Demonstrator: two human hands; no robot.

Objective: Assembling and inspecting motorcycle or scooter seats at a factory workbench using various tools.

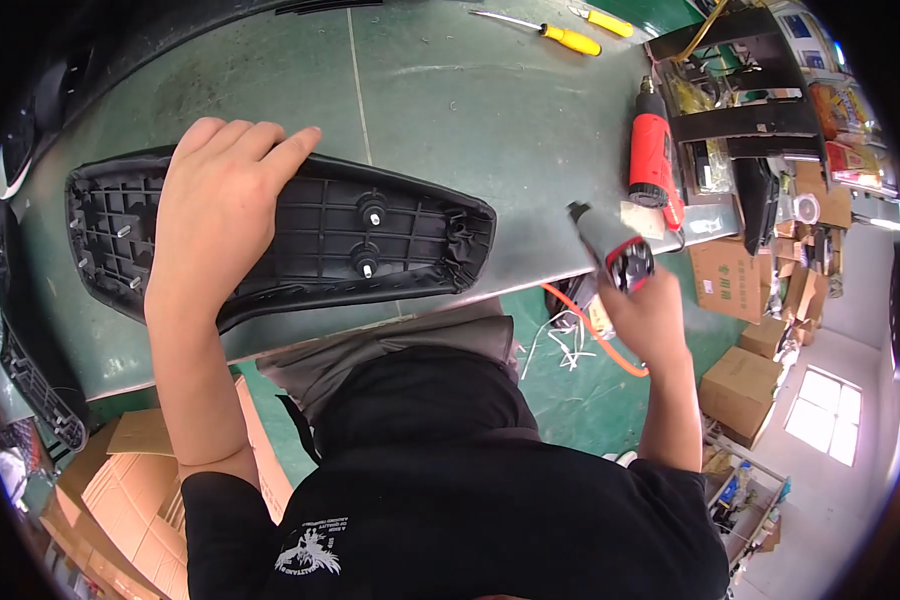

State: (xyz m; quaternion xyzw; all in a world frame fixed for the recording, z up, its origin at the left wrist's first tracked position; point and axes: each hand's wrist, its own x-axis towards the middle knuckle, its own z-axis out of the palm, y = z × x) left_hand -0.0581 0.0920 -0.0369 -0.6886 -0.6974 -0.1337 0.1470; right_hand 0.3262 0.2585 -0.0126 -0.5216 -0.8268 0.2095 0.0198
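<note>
The ribbed panel (320,240) looks like matt black plastic, edged by a cover (467,238) of smooth, faintly shiny black sheet, leather-like, puckered at the narrow end. Its studs (368,271) look like bright metal. The table (490,140) has a smooth green top with a soft sheen and some scuffs. The screwdriver handle (572,40) is glossy yellow plastic, its shaft (510,21) bare metal. The heat gun (650,150) has a shiny red plastic body. The boxes (740,392) are matt brown cardboard, the shirt (530,510) matt black cloth
</note>
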